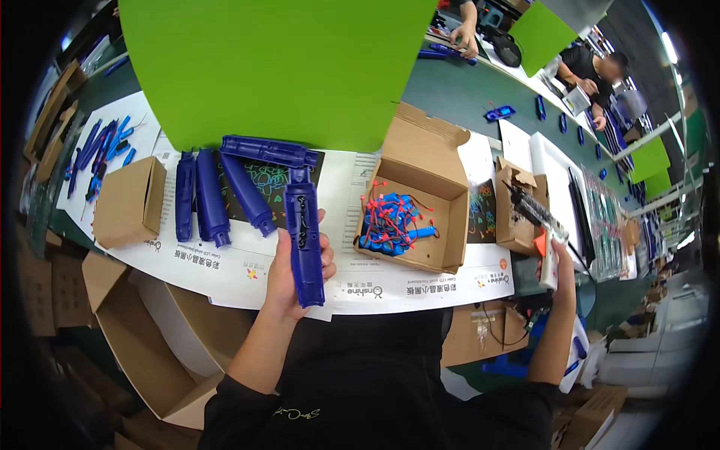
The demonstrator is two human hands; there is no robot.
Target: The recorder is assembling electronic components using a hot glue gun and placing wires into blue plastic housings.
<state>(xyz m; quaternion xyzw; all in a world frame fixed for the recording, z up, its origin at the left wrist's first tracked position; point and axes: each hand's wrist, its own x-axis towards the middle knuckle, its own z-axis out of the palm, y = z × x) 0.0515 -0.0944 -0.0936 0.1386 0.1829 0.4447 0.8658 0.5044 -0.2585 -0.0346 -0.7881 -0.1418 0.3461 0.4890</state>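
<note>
My left hand [286,271] is wrapped round a long dark blue plastic shell half [306,251], its hollow side up with dark parts or glue inside. In my right hand [559,276] is a white hot glue gun [551,259] with an orange trigger. The gun's front end points toward a small cardboard box [514,225], whose torn top has dark residue. Just beyond my left hand, several more blue shells [212,199] rest on the white printed sheets, one lying crosswise [268,150]. An open carton [442,251] between my hands holds blue battery cells [390,225] with red connectors.
A green panel [277,67] rises behind the shells. A closed box [129,202] stands left, near loose blue parts [97,154]. An open carton [157,352] sits below the table edge. At far right, a person [589,71] and another hand [466,39] work along the green bench.
</note>
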